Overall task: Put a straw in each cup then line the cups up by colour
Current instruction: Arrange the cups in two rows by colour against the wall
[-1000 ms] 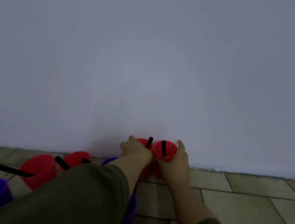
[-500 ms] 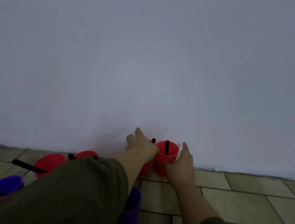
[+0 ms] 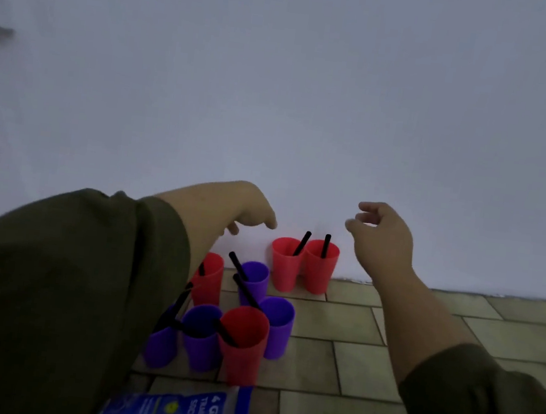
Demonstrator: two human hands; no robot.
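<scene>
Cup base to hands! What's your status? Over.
Both empty, raised: left hand, right hand. Two red cups side by side at wall, straws in. Mixed cluster unsorted. Nothing blocking.

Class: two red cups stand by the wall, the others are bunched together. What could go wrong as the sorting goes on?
1. The left sleeve covers part of the purple cup beside it; a careless reach could topple that cup.
2. Straws lean across neighbouring cups: lifting the front red cup may snag the leaning straw just behind it.

Dim, flat, bluish light with soft shadows; mild motion blur, and wide-angle bending at the edges.
</scene>
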